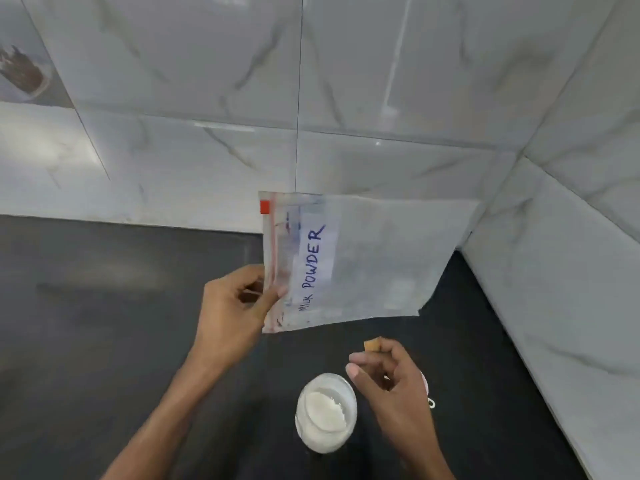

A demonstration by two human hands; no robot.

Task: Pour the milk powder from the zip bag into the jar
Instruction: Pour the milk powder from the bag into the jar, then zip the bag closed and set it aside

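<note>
Counter (104,306): one dark worktop fills the lower half of the frame, with pale marbled wall tiles (346,81) above and to the right.

Zip bag (363,261): one, held up in the air at centre frame, turned on its side with the red zip edge to the left and a "MILK POWDER" label showing. It looks flat and close to empty, so it should be feather-light, limp and crinkly. The judgement is that the stiffer zip strip is the best place to hold it, since the film elsewhere would fold and slide.

Left hand (235,306): one, pinched closed on the zip edge of the bag low on that side, thumb in front and fingers behind.

Right hand (391,379): one, just right of the jar and below the bag, fingers loosely curled and apart from both. A small tan thing (372,345) pokes out above the fingers, but whether the hand holds it cannot be told.

Jar (325,412): one, clear glass, upright on the counter at lower centre, mouth open. Glass means hard, slick and breakable, so a steady grip around the body suits it.

Milk powder (323,408): one white heap inside the jar. The pour looks all but done.
</note>
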